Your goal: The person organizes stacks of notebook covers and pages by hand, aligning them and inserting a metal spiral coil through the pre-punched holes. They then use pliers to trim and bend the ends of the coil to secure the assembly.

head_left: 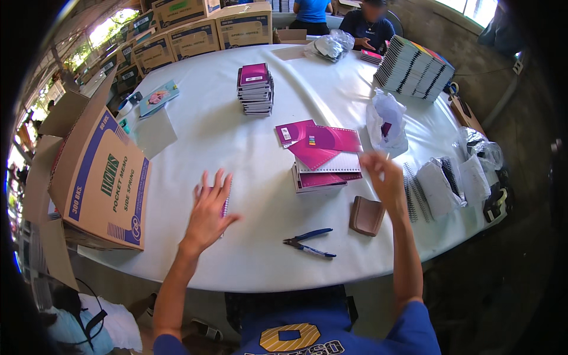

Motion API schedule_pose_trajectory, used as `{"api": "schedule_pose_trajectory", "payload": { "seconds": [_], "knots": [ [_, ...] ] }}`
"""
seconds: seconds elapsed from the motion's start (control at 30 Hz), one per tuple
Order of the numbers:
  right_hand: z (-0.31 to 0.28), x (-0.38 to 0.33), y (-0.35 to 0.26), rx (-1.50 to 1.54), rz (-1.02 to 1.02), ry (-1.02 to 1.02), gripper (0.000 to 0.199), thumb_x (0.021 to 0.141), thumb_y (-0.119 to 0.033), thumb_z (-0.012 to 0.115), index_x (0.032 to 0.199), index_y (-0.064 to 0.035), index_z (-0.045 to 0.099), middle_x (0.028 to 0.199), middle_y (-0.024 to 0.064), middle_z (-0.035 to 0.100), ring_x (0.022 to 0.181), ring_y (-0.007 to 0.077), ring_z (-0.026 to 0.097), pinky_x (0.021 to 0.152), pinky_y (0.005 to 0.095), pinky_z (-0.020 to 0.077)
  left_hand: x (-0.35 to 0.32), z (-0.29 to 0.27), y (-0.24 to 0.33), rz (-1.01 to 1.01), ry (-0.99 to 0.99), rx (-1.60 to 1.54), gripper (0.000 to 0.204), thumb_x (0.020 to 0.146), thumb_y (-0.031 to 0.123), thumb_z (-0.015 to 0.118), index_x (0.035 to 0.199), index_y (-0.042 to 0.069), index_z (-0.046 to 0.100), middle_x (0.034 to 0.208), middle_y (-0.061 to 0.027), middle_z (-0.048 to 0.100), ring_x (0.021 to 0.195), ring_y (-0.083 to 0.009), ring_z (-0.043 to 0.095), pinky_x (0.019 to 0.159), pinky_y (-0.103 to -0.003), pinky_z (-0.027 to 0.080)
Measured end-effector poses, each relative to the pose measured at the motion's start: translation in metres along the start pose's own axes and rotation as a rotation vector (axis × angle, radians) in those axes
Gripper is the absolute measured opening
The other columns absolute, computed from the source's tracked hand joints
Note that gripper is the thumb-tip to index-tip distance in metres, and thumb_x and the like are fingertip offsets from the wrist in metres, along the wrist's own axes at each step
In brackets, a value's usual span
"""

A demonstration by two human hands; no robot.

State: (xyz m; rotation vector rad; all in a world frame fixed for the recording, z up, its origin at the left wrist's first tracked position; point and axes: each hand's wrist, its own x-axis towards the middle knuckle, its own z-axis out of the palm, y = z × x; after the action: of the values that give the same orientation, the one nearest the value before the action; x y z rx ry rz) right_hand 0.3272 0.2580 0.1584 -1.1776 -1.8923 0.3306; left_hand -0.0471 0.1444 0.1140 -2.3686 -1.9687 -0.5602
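Observation:
My left hand (208, 210) rests flat with fingers spread on a small magenta notebook (225, 207) on the white table (248, 254). My right hand (383, 176) is raised above the table's right side, fingers pinched together; whether it holds a thin wire I cannot tell. It hovers between a low pile of magenta notebooks and loose covers (324, 160) and a bundle of spiral wire bindings (414, 192). Blue-handled pliers (309, 241) lie near the front edge. A brown wallet (367, 216) lies beside them.
A large open cardboard box (100, 177) stands at the left edge. A tall notebook stack (255, 89) sits mid-table, a slanted row of notebooks (414, 66) far right, plastic bags (387, 121) nearby. More cartons (195, 32) and two seated people (370, 26) are at the back.

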Motion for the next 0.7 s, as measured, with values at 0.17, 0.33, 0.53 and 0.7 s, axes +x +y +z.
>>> {"api": "schedule_pose_trajectory", "payload": {
  "seconds": [0.17,0.33,0.53,0.7],
  "knots": [
    [0.030,0.080,0.084,-0.059,0.352,0.011,0.042,0.086,-0.034,0.074,0.092,0.0066,0.067,0.079,0.0142,0.066,0.071,0.0199,0.061,0.063,0.0339,0.0483,0.127,0.057,0.075,-0.188,0.052,-0.861,0.096,0.085,0.059,0.067,0.153,0.005,0.026,0.148,-0.0223,0.043,0.141,-0.0439,0.033,0.113,-0.042,0.032],
    [0.029,0.075,0.084,0.115,0.465,-0.035,0.035,0.084,-0.030,0.077,0.087,0.0036,0.067,0.071,0.0060,0.059,0.068,0.0135,0.055,0.059,0.0310,0.0448,0.154,0.059,0.090,-0.177,-0.160,-0.895,0.092,0.089,0.054,0.065,0.152,0.001,0.025,0.145,-0.0248,0.046,0.141,-0.0467,0.030,0.114,-0.044,0.031],
    [-0.008,0.078,0.093,0.910,0.548,0.158,0.020,0.090,-0.019,0.073,0.090,-0.0002,0.065,0.079,0.0008,0.063,0.065,0.0101,0.057,0.059,0.0241,0.0446,0.167,0.052,0.076,0.048,-0.256,-0.450,0.074,0.096,0.036,0.060,0.155,0.012,0.021,0.159,-0.0246,0.015,0.146,-0.0489,0.009,0.118,-0.048,0.023],
    [-0.009,0.096,0.115,0.978,0.600,0.309,0.017,0.092,-0.016,0.071,0.094,-0.0013,0.063,0.085,0.0024,0.064,0.073,0.0110,0.059,0.072,0.0281,0.0501,0.189,0.053,0.050,0.007,-0.062,-0.742,0.073,0.094,0.023,0.064,0.155,0.020,0.024,0.161,-0.0223,0.015,0.149,-0.0428,0.006,0.118,-0.047,0.021]
  ]
}}
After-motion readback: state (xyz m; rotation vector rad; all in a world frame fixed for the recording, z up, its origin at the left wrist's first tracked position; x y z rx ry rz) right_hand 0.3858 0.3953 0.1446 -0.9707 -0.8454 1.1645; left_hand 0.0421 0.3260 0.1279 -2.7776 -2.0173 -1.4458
